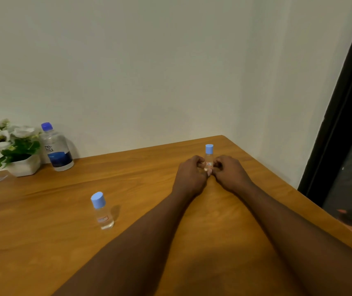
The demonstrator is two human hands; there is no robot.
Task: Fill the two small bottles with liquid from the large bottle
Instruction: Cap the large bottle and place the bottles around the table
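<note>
Two small bottles here, both with blue caps on. The far small bottle point(209, 155) stands upright on the wooden surface point(42, 242), pinched low down between the left hand point(189, 175) and right hand point(229, 173), fingers curled round it. The near small bottle point(102, 212) stands alone, well off to the left. The large water bottle point(56, 148), capped, sits by the wall just beside a flower pot point(21, 165).
</note>
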